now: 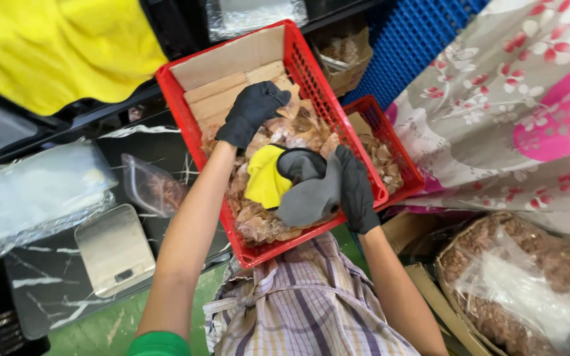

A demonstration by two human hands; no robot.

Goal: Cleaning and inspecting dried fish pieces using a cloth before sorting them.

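Both of my hands wear black gloves. My left hand [253,109] reaches into a large red crate [311,72] and rests on a heap of dried brown pieces [298,132], its fingers curled into them. Whether it grips any is hidden. My right hand [354,188] holds a grey glove-like cover with a black opening [308,194] over the crate's near end. A yellow cloth [266,175] lies right beside it on the pieces.
Cardboard [232,59] lines the crate's far end. A smaller red crate [390,125] sits to its right. On the dark marbled counter at left are a metal scale [115,249] and a clear bag [153,184]. Bagged brown material [516,283] stands at lower right, below a floral cloth [516,99].
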